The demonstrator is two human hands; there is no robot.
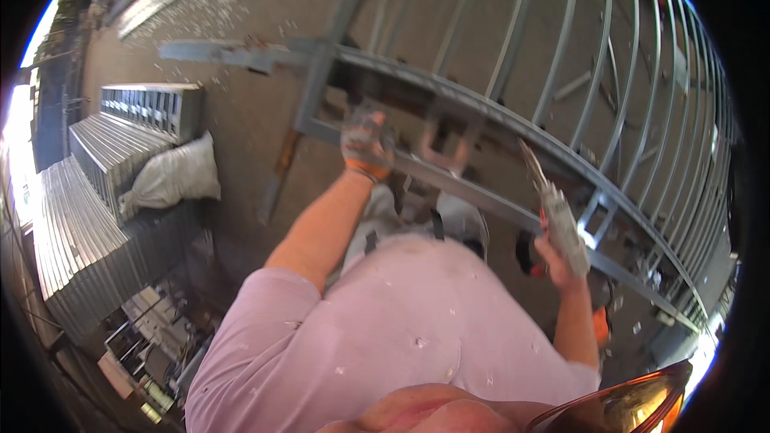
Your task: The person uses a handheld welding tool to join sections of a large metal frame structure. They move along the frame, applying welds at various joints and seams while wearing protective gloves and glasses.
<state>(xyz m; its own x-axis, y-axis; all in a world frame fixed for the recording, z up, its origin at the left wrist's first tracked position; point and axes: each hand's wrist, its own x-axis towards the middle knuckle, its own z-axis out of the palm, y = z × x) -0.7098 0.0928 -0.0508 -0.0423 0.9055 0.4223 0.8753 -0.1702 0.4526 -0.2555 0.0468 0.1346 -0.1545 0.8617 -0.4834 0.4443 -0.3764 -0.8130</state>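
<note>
A metal rail [473,190] crosses in front of my body, part of a frame of grey metal channels. My left hand [367,143], in a grey and orange glove, is closed over this rail near its left end. To the right, my right hand [559,261] is wrapped around a grey hand tool [565,228] with a long, narrow metal tip. The tip points up and away, above the rail and apart from it. The tool's exact kind is hard to make out. Between my hands, a small bracket-like metal piece [443,144] is blurred.
Long parallel metal studs [553,56] spread beyond the rail to the far right. Stacked metal channels [84,232] stand at the left with a white sack [176,172] against them. Small scraps litter the floor [233,4]. Something orange [601,325] lies beside my right forearm.
</note>
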